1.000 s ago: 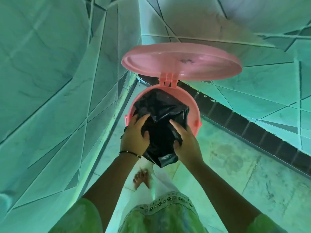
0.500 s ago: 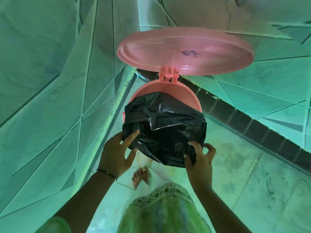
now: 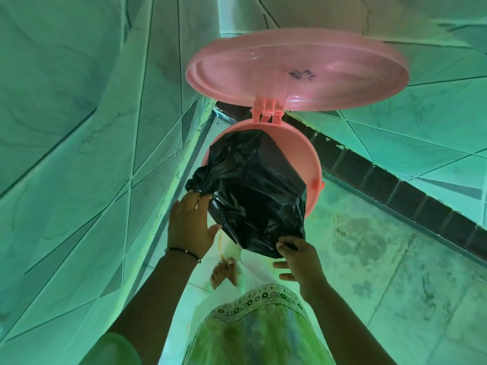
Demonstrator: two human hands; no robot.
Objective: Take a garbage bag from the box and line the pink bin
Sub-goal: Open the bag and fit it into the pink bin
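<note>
My left hand (image 3: 190, 225) is pinching the black bag (image 3: 257, 192) at its bunched left edge; my right hand (image 3: 299, 260) is gripping the bottom edge. Since half a second ago I'm stretching the bag further over the pink bin (image 3: 307, 164) rim, lid (image 3: 297, 72) up.

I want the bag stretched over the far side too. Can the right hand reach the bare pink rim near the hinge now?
Probably yes: the lid stands open, and the right hand pinches the bag close by, leaving the rim uncovered.
</note>
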